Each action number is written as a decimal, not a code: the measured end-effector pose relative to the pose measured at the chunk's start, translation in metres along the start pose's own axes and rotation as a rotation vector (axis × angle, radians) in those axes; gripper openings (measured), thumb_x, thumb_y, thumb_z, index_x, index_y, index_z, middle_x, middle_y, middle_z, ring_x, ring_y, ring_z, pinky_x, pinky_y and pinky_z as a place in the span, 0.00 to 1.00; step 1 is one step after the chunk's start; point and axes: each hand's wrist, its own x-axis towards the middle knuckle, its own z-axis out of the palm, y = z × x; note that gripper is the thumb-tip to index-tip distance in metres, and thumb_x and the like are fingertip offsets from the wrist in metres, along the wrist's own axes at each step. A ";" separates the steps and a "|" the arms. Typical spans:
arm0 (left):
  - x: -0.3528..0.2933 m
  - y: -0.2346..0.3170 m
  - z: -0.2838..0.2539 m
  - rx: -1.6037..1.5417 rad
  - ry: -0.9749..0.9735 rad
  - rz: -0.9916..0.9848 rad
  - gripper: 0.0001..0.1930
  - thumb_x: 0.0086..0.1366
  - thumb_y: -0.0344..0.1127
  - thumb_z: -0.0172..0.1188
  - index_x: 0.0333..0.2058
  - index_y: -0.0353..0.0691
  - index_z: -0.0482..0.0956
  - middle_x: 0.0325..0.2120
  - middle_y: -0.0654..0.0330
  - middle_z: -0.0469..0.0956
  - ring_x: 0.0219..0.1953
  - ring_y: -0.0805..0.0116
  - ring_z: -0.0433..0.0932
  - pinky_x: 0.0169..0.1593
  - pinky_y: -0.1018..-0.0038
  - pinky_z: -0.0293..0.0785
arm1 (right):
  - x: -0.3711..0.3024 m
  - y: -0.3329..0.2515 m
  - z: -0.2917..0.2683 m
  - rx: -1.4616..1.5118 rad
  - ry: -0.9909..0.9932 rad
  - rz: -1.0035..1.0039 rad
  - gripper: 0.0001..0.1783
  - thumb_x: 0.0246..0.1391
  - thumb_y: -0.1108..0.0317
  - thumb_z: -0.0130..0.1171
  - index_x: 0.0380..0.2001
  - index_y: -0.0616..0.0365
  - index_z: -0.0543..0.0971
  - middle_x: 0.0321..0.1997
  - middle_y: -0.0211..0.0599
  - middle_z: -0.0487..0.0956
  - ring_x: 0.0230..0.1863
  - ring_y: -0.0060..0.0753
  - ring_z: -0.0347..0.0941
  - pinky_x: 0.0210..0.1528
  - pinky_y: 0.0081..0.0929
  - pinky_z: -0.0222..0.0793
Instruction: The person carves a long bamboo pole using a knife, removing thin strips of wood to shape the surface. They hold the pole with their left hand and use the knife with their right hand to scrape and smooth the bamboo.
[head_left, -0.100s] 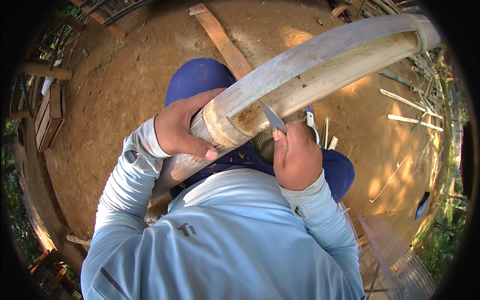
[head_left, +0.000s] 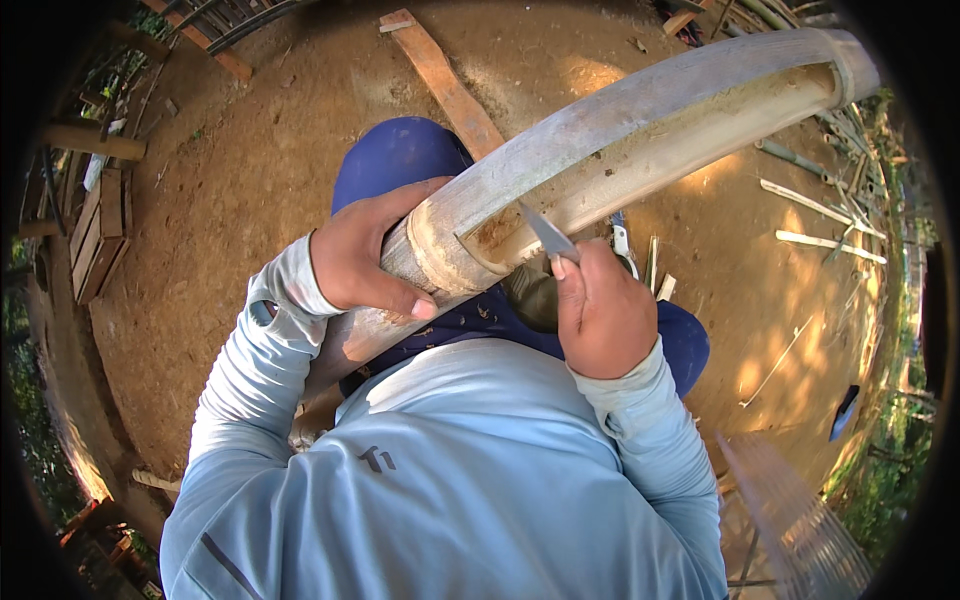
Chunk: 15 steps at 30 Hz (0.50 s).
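One split bamboo culm (head_left: 640, 130), halved lengthwise, lies across the person's lap and runs up to the upper right; outer skin pale grey-green, inner trough tan and fibrous, a node ring showing near the lower end; the upper end is cut square. Left hand (head_left: 365, 255) wraps over the culm beside the node, fingers curled round the far side and thumb pressed along the near side, a firm closed grip. Right hand (head_left: 600, 315) is closed into a fist round the handle of one knife (head_left: 548, 236); the short pale blade points up and left, its tip resting on the inner face of the trough just right of the node; the handle is hidden in the fist.

Surroundings: bare brown earth floor (head_left: 250, 190); one reddish wooden plank (head_left: 445, 85) lying behind the culm and partly covered by it; several thin bamboo slivers (head_left: 815, 210) scattered at right, well apart from the hands; one wooden crate (head_left: 100, 235) at far left; blue trousers (head_left: 400, 155) at the knees under the culm; pale blue long sleeves on both arms.
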 end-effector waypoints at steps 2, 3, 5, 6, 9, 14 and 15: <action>-0.002 0.003 -0.002 0.007 -0.007 -0.016 0.57 0.42 0.43 0.81 0.69 0.30 0.59 0.60 0.51 0.73 0.62 0.62 0.70 0.67 0.69 0.61 | 0.010 0.004 -0.008 0.043 0.040 0.033 0.09 0.64 0.63 0.56 0.37 0.56 0.72 0.27 0.50 0.77 0.26 0.61 0.75 0.28 0.52 0.69; -0.001 0.003 -0.002 0.002 -0.019 -0.018 0.57 0.42 0.43 0.81 0.68 0.30 0.59 0.60 0.51 0.73 0.62 0.62 0.70 0.67 0.69 0.61 | 0.004 0.000 -0.003 0.039 0.013 0.010 0.08 0.64 0.63 0.56 0.37 0.56 0.72 0.26 0.50 0.77 0.26 0.61 0.75 0.28 0.52 0.69; -0.001 0.004 0.002 -0.020 -0.016 -0.022 0.57 0.42 0.43 0.81 0.68 0.30 0.59 0.60 0.51 0.73 0.62 0.63 0.70 0.67 0.69 0.61 | -0.009 -0.010 0.010 0.034 -0.036 -0.045 0.08 0.64 0.63 0.56 0.36 0.56 0.72 0.26 0.49 0.77 0.26 0.60 0.75 0.28 0.51 0.69; -0.001 0.005 0.003 -0.025 -0.006 -0.023 0.57 0.42 0.43 0.81 0.68 0.30 0.59 0.60 0.51 0.73 0.62 0.63 0.70 0.67 0.69 0.61 | -0.006 -0.009 0.010 0.035 -0.067 -0.040 0.08 0.64 0.63 0.55 0.36 0.56 0.72 0.26 0.50 0.77 0.26 0.61 0.75 0.28 0.51 0.69; 0.000 0.002 -0.002 0.006 -0.006 -0.038 0.58 0.41 0.42 0.81 0.68 0.30 0.59 0.60 0.51 0.73 0.62 0.63 0.70 0.67 0.69 0.62 | 0.007 -0.003 -0.001 0.006 -0.056 -0.030 0.09 0.64 0.63 0.56 0.37 0.56 0.71 0.27 0.50 0.77 0.27 0.61 0.75 0.28 0.51 0.70; -0.001 0.002 0.003 -0.014 0.006 -0.010 0.57 0.41 0.41 0.81 0.68 0.30 0.59 0.59 0.51 0.73 0.62 0.62 0.71 0.67 0.69 0.62 | -0.004 -0.011 0.004 0.014 -0.117 -0.021 0.10 0.68 0.63 0.51 0.38 0.59 0.74 0.27 0.50 0.78 0.29 0.61 0.76 0.29 0.48 0.70; -0.004 0.003 0.005 -0.006 0.019 -0.013 0.57 0.41 0.41 0.81 0.68 0.30 0.59 0.59 0.51 0.74 0.62 0.62 0.71 0.66 0.69 0.62 | -0.001 -0.010 0.001 0.032 -0.094 -0.008 0.10 0.68 0.62 0.51 0.38 0.59 0.74 0.27 0.51 0.78 0.29 0.62 0.75 0.29 0.48 0.70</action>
